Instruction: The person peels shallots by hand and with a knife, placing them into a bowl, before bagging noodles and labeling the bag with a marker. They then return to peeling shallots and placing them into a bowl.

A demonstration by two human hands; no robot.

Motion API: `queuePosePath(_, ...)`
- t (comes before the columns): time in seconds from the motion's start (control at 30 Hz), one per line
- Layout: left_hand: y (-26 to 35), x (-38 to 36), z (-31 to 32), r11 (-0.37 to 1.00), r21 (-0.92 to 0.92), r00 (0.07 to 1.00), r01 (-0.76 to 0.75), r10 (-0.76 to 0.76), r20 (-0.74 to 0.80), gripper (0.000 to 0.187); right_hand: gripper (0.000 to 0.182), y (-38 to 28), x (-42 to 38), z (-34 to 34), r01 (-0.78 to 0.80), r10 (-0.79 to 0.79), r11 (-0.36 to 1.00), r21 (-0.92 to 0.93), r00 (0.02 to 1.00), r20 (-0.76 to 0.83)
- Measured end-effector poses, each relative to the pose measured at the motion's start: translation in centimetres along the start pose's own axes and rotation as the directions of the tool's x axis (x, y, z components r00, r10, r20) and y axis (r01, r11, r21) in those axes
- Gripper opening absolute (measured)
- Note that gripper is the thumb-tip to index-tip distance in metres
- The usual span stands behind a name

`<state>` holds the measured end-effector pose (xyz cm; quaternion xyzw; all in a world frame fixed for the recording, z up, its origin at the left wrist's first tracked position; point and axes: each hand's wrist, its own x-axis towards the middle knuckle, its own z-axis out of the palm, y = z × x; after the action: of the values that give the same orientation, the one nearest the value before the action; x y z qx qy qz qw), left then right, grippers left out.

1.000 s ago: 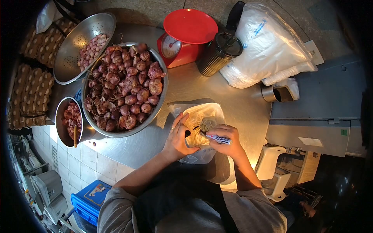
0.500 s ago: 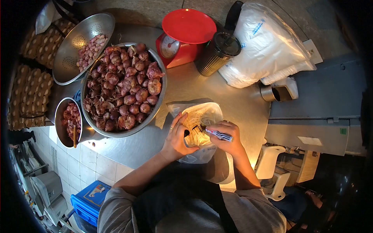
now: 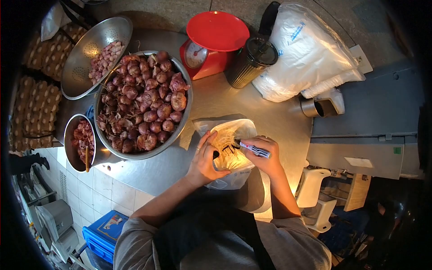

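Observation:
My right hand grips a marker pen, white and dark blue, with its tip down on a translucent plastic bag. Pale, stringy contents show through the plastic, and several black strokes mark its upper side. Curved around the bag's left side, my left hand steadies it with the fingers over the top and the thumb near the lower edge. A small black piece that looks like the marker's cap sits inside the curl of that hand.
A large metal bowl of red onions stands left, beside a tilted colander and a smaller pot. Behind are a red scale, a black lidded tumbler and a big white plastic pack. Egg trays flank the steel table.
My right hand has shifted slightly right and down with the marker, and the black strokes on the bag look different. My left hand stays nearly where it was.

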<state>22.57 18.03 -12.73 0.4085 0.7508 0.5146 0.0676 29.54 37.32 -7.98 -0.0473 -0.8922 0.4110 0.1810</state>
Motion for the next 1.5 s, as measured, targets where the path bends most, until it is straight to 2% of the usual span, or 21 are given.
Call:
queuePosePath(0.2, 0.0, -0.1, -0.1, 1.0, -0.007, 1.0, 0.011, -0.011, 0.008, 0.06, 0.02, 0.0, -1.2, -1.3, -0.019, 0.025, 0.998, -0.065, 0.995, 0.101)
queuePosePath(0.3, 0.3, 0.1, -0.3, 1.0, 0.005, 1.0, 0.014, -0.014, 0.016, 0.054, 0.019, -0.4, -1.5, -2.0, -0.037, 0.032, 0.996, 0.08, 0.998, 0.056)
queuePosePath(0.37, 0.8, 0.4, -0.8, 1.0, 0.029, 1.0, -0.001, 0.001, 0.019, 0.049, 0.019, -1.4, -1.7, -2.4, -0.142, 0.137, 0.96, 0.243, 0.99, 0.039)
queuePosePath(0.4, 1.2, 0.6, -1.0, 0.997, 0.08, 0.999, -0.016, 0.013, 0.035, 0.045, 0.019, -1.9, -1.8, -2.6, -0.19, 0.189, 0.927, 0.324, 0.981, 0.035)
queuePosePath(0.5, 2.3, 1.7, -1.0, 0.975, 0.21, 0.994, -0.073, 0.053, 0.1, 0.035, 0.018, -2.9, -2.1, -3.1, -0.222, 0.2, 0.863, 0.453, 0.975, 0.096)
queuePosePath(0.63, 3.8, 2.9, -1.1, 0.954, 0.26, 0.978, -0.151, 0.106, 0.18, 0.031, 0.015, -4.0, -1.6, -3.4, -0.121, 0.084, 0.932, 0.343, 0.989, 0.121)
queuePosePath(0.87, 4.4, 2.9, -0.7, 0.884, 0.366, 0.942, -0.291, 0.197, 0.273, 0.029, 0.012, -4.7, -2.2, -2.3, -0.273, 0.234, 0.888, 0.37, 0.961, 0.146)
queuePosePath(0.93, 4.9, 2.9, -0.7, 0.903, 0.337, 0.954, -0.267, 0.197, 0.226, 0.028, 0.014, -4.6, -2.6, -2.0, -0.299, 0.255, 0.869, 0.395, 0.953, 0.162)
queuePosePath(0.97, 5.1, 3.0, -0.6, 0.911, 0.32, 0.958, -0.261, 0.203, 0.203, 0.027, 0.017, -4.5, -2.7, -1.9, -0.264, 0.208, 0.876, 0.403, 0.962, 0.178)
queuePosePath(1.03, 4.9, 2.3, -0.6, 0.946, 0.291, 0.952, -0.14, 0.048, 0.301, 0.028, 0.022, -4.1, -2.6, -2.3, -0.184, 0.113, 0.895, 0.406, 0.975, 0.191)
queuePosePath(1.07, 4.7, 2.0, -0.6, 0.957, 0.275, 0.935, -0.092, -0.013, 0.355, 0.028, 0.023, -4.3, -2.3, -3.0, -0.181, 0.117, 0.885, 0.429, 0.978, 0.17)
queuePosePath(1.17, 4.7, 1.6, -0.4, 0.94, 0.263, 0.962, -0.216, 0.159, 0.221, 0.031, 0.024, -5.0, -2.0, -4.7, -0.15, 0.143, 0.824, 0.546, 0.988, 0.054)
queuePosePath(1.2, 4.8, 1.5, -0.5, 0.941, 0.244, 0.955, -0.236, 0.177, 0.239, 0.033, 0.021, -4.8, -2.3, -5.1, -0.115, 0.154, 0.78, 0.615, 0.988, -0.01)
queuePosePath(1.27, 5.6, 1.4, -0.9, 0.941, 0.215, 0.941, -0.262, 0.2, 0.273, 0.038, 0.014, -3.3, -3.2, -5.5, -0.024, 0.053, 0.832, 0.554, 0.998, -0.037)
queuePosePath(1.3, 6.5, 1.5, -0.9, 0.95, 0.143, 0.949, -0.278, 0.248, 0.195, 0.039, 0.011, -4.1, -3.1, -5.1, -0.029, 0.004, 0.889, 0.458, 0.998, 0.056)
queuePosePath(1.4, 8.9, 2.9, -1.3, 0.977, -0.037, 0.972, -0.209, 0.203, -0.118, 0.039, 0.013, -4.5, -4.0, -4.1, -0.139, 0.128, 0.933, 0.331, 0.99, 0.056)
queuePosePath(1.43, 8.9, 3.2, -1.2, 0.95, 0.069, 0.944, -0.303, 0.31, -0.111, 0.038, 0.011, -4.3, -4.2, -3.7, -0.118, 0.116, 0.933, 0.341, 0.993, 0.026)
queuePosePath(1.5, 8.9, 3.5, -1.1, 0.952, 0.101, 0.956, -0.289, 0.292, -0.01, 0.047, 0.01, -4.0, -4.6, -3.5, -0.093, 0.123, 0.927, 0.364, 0.991, -0.06)
